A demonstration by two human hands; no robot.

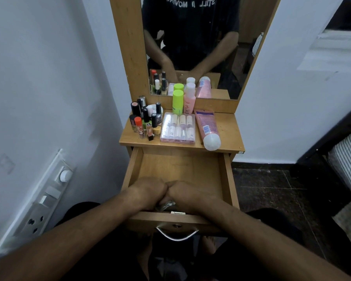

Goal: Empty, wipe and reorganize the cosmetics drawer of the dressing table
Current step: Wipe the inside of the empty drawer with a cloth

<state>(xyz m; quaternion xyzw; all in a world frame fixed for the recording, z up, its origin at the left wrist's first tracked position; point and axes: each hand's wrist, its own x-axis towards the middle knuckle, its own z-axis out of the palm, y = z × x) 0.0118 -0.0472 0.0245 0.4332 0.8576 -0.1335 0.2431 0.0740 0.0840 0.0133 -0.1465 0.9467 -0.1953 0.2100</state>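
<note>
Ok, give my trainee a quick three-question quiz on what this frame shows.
1. True or false: the drawer is pulled open and its visible floor is bare.
2. Where are the left hand and right hand? A) on the tabletop B) together at the drawer's front edge C) on the mirror
3. How does the pink tube sit on the tabletop?

Key:
1. True.
2. B; they touch, over something small and partly hidden.
3. Lying flat, white cap towards the person, right of the clear case of small bottles.
</note>
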